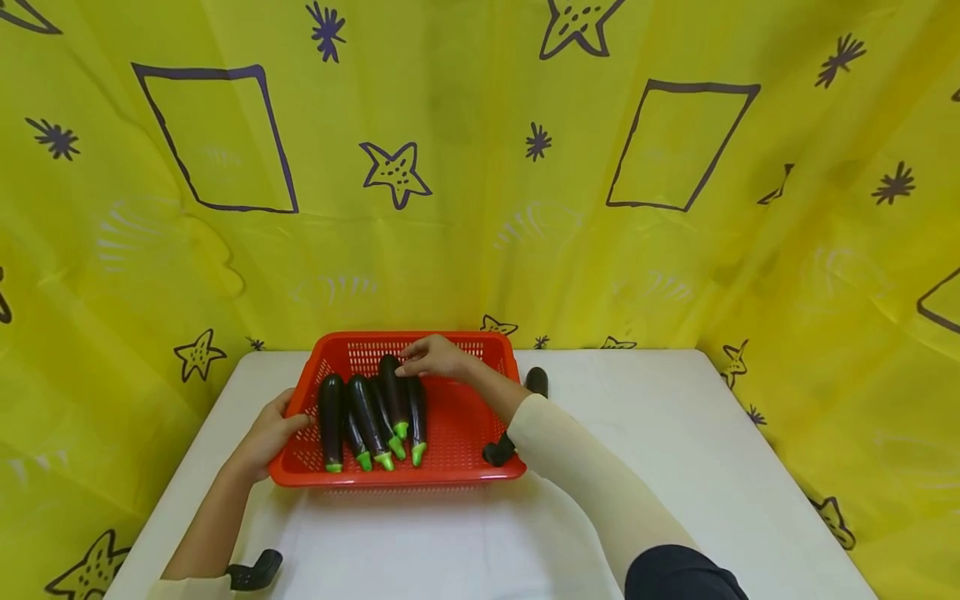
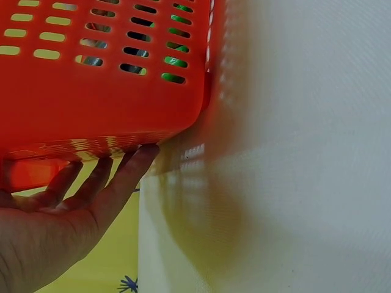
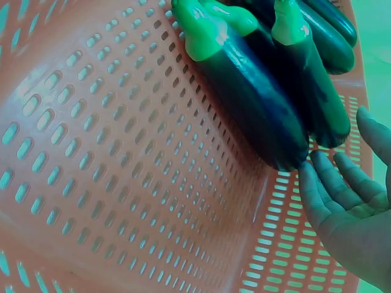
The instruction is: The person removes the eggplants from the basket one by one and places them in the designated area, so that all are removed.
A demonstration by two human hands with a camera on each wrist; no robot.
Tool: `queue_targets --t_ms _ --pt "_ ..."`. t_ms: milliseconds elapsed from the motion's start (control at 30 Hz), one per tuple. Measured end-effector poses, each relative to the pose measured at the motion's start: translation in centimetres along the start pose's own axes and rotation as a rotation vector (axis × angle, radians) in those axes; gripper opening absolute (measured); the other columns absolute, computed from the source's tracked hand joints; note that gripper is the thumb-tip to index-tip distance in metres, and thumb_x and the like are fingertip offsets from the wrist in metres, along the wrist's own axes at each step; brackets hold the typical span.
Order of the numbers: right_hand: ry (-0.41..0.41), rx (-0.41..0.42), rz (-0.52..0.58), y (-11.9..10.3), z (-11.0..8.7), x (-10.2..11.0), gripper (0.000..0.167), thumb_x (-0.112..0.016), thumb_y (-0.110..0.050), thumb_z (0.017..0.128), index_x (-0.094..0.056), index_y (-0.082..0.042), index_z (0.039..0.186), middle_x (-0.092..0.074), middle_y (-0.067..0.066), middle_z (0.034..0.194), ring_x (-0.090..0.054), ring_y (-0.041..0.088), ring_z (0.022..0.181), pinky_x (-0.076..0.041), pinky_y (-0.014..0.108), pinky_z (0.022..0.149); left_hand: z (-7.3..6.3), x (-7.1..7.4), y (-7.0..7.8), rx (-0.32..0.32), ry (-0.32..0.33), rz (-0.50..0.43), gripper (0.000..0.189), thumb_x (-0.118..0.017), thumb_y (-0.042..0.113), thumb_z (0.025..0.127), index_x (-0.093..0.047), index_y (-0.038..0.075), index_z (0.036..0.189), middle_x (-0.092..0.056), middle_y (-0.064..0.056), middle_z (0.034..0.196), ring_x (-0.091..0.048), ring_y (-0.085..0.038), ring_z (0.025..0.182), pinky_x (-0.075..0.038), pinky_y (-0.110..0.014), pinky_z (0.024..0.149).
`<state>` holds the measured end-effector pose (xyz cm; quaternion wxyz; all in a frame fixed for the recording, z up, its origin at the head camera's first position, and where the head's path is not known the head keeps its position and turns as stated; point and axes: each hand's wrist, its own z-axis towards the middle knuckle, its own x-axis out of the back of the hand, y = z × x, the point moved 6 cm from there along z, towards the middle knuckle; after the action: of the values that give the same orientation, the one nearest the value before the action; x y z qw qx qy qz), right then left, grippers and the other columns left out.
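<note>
A red perforated plastic basket [image 1: 465,417] holds several dark purple eggplants [image 1: 365,412] with green stem ends, bunched in its left half. With the thumb over the rim, my left hand [image 1: 272,433] grips the basket's left side; its fingers [image 2: 125,177] press against the outside in the left wrist view. My right hand [image 1: 437,358] reaches over the basket's far side, fingertips right at the blunt top of an eggplant [image 1: 393,396]. In the right wrist view that hand's thumb stands apart from its loosely bent fingers [image 3: 330,183], beside the eggplants' rounded ends.
A white table [image 1: 637,433] carries the basket. Partly behind my right forearm, a dark rounded eggplant-like thing [image 1: 537,381] lies right of the basket. Yellow patterned cloth [image 1: 465,250] hangs around the table's back and sides. Black wrist-camera parts [image 1: 257,571] show at the wrists.
</note>
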<state>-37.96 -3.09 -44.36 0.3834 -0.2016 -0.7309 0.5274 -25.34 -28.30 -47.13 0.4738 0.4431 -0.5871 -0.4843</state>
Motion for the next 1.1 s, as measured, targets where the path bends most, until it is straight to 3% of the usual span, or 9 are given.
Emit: queue_targets --t_ms 267,667,900,1100 --pt "0.055 0.008 -0.004 -0.4 0.4 -0.4 0.042 -0.075 -0.01 0.097 -0.066 0.008 0.133 -0.066 0.02 0.136 -0.065 0.031 0.123 -0.055 0.036 0.1 0.1 0.1 0.3 0.009 -0.004 0.021 0.058 -0.047 -0.004 0.1 -0.026 -0.013 0.153 -0.046 -0.033 0.135 -0.061 -0.022 0.105 -0.062 -0.039 0.086" --pt "0.246 0.014 -0.054 -0.4 0.6 -0.9 0.034 -0.088 -0.007 0.084 -0.076 0.007 0.113 -0.076 0.018 0.108 -0.071 0.03 0.104 -0.059 0.031 0.082 0.0 0.0 0.3 0.023 0.003 0.022 0.06 -0.048 -0.003 0.1 -0.025 -0.012 0.155 -0.047 -0.032 0.135 -0.062 -0.022 0.105 -0.062 -0.04 0.086" --pt "0.219 -0.004 -0.003 -0.5 0.4 -1.0 0.032 -0.09 -0.005 0.082 -0.077 0.005 0.109 -0.076 0.013 0.104 -0.071 0.024 0.102 -0.06 0.032 0.085 -0.1 -0.1 0.4 0.013 -0.006 0.027 0.061 -0.048 -0.002 0.1 -0.024 -0.013 0.154 -0.047 -0.033 0.135 -0.062 -0.022 0.105 -0.062 -0.04 0.087" --pt "0.183 -0.047 0.085 -0.2 0.5 -1.0 0.04 -0.087 0.001 0.084 -0.073 0.006 0.12 -0.072 0.016 0.118 -0.067 0.029 0.116 -0.057 0.036 0.095 0.0 0.0 0.5 0.015 -0.01 0.028 0.06 -0.048 -0.003 0.1 -0.024 -0.014 0.153 -0.048 -0.03 0.132 -0.062 -0.02 0.104 -0.061 -0.038 0.085"
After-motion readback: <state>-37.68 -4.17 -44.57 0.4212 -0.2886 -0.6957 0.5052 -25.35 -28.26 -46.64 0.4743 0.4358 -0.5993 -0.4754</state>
